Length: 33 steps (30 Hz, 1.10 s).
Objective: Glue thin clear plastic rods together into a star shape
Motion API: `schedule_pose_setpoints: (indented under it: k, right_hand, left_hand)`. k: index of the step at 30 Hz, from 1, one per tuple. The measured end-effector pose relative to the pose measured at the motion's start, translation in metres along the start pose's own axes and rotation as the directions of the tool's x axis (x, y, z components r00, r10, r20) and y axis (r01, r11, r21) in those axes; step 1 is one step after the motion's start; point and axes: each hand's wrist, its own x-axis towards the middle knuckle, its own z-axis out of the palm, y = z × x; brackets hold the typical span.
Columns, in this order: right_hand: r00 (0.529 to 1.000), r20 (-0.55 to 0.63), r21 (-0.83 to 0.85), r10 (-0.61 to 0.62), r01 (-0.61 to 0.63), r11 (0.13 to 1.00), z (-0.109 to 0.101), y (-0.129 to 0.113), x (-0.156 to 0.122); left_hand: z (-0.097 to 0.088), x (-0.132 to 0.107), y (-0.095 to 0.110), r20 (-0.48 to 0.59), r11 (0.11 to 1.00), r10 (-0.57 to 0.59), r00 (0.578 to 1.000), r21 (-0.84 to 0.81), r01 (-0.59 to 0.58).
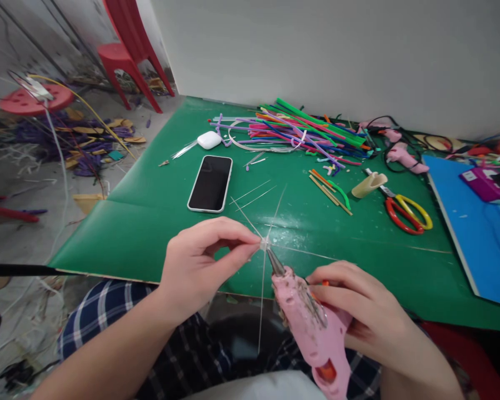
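Between its thumb and fingertips, my left hand [208, 258] pinches the small clear hub of a star of thin translucent rods [261, 300]. The rods spread outward from that hub in several directions above the table's front edge. My right hand [366, 303] is wrapped round a pink hot glue gun [312, 328], stained brown near the front. Its metal nozzle points up and left, with the tip at the hub, touching it or very close. Two loose thin rods [254, 195] lie on the green table just beyond the star.
A phone [210, 183], a white case [209, 140] and a pile of coloured pipe cleaners [291, 130] are on the green table [141, 222]. To the right lie scissors [408, 214], a beige tube [369, 185], another pink glue gun [406, 158] and a blue board [475, 233].
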Motion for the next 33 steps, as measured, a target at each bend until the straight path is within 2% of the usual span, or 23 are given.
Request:
schedule_pose_setpoints:
  k: [7, 13, 27, 33]
  right_hand:
    - [1.0, 0.003, -0.012, -0.002, 0.002, 1.0, 0.0, 0.001, 0.0]
    - [1.0, -0.001, -0.006, 0.003, -0.003, 1.0, -0.001, 0.0, -0.001]
    - [1.0, 0.005, -0.015, 0.012, -0.012, 1.0, -0.001, 0.0, 0.0]
    - [0.997, -0.065, 0.009, 0.049, -0.048, 0.999, -0.016, -0.003, -0.007]
  left_hand:
    - [-0.001, -0.001, -0.001, 0.03, 1.0, 0.01, 1.0, 0.004, -0.01]
    - [-0.001, -0.001, -0.001, 0.006, 1.0, -0.026, 1.0, 0.013, 0.026]
    - [-0.001, 0.0, 0.0, -0.003, 1.0, -0.003, 1.0, -0.01, 0.003]
    - [-0.006, 0.003, -0.003, -0.043, 0.999, -0.033, 0.999, -0.024, 0.032]
